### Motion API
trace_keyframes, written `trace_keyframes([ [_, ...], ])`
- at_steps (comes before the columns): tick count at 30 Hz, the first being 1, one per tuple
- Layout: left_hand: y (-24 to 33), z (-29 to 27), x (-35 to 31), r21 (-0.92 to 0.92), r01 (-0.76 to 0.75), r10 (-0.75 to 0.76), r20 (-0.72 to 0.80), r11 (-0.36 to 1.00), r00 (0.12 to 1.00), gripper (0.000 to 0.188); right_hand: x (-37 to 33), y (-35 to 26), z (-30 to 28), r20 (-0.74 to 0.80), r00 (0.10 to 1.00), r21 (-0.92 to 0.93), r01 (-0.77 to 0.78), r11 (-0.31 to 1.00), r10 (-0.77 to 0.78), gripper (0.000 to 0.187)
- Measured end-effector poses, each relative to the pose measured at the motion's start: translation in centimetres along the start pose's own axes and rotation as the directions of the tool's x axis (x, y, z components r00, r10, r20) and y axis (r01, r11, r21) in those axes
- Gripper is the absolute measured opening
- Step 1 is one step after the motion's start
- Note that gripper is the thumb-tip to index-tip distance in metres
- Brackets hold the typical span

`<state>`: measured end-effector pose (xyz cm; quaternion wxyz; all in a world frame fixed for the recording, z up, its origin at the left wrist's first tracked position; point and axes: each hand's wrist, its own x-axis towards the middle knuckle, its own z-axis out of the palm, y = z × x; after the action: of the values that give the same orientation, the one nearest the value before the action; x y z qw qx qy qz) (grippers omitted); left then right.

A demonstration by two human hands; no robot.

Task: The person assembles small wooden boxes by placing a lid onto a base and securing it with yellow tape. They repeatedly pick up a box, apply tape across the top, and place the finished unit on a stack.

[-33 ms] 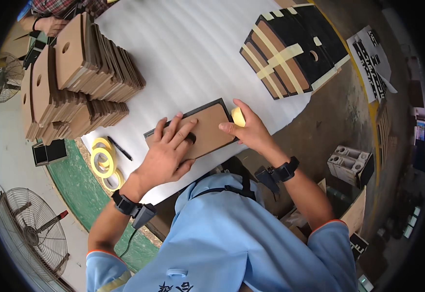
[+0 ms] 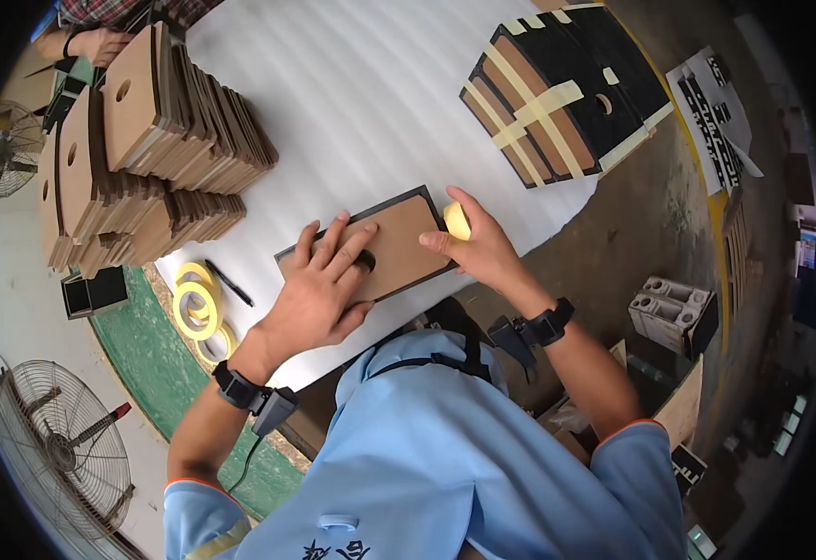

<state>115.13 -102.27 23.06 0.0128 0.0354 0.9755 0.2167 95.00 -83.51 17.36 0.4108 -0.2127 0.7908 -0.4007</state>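
**Tape roll at board's right end**

Brown board (image 2: pixel 385 250), long axis left-right, lies on white desk (image 2: pixel 361 103). Left hand (image 2: pixel 319 285) pressed flat on it, fingers spread, gripping nothing. Right hand (image 2: pixel 478 245) just right of board, fingers pinching yellow tape roll (image 2: pixel 457 221) touching board's end.

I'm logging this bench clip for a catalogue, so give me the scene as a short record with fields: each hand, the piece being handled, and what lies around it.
left hand: left hand pressed flat on the brown panel
right hand: right hand holds a yellow tape roll at the panel's right end
panel: flat, dark-edged, on white foam sheet
left of panel: tape rolls, black pen, leaning brown panel stacks
upper right: taped bundle of panels
floor left: fan
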Motion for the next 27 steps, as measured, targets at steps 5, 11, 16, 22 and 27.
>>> trace_keyframes([
  [5,-0.8,1.3,0.2,-0.036,-0.001,0.002,0.015,0.999,1.000,0.041,0.5,-0.1,0.3,-0.032,0.999,-0.077,0.031,0.997,-0.034,0.095],
  [11,-0.3,1.7,1.2,0.049,0.013,-0.015,0.032,0.999,0.999,0.048,1.5,-0.1,0.3,-0.045,0.995,-0.168,0.075,0.983,-0.084,0.100],
  [16,-0.6,1.4,1.2,-0.231,0.088,-0.124,-0.148,0.969,0.981,0.041,-1.4,-3.1,-0.3,-0.135,0.951,-0.318,0.224,0.921,-0.278,0.106],
  [22,3.8,0.3,5.7,-0.694,-0.010,-0.312,-0.336,0.720,0.889,0.043,-5.6,-7.0,0.1,-0.107,0.830,-0.238,0.513,0.825,-0.547,0.097],
  [27,5.4,0.5,5.8,-0.565,-0.176,-0.250,-0.596,0.806,0.763,0.022,-6.7,-6.8,1.5,-0.161,0.780,-0.232,0.565,0.791,-0.605,0.093],
])
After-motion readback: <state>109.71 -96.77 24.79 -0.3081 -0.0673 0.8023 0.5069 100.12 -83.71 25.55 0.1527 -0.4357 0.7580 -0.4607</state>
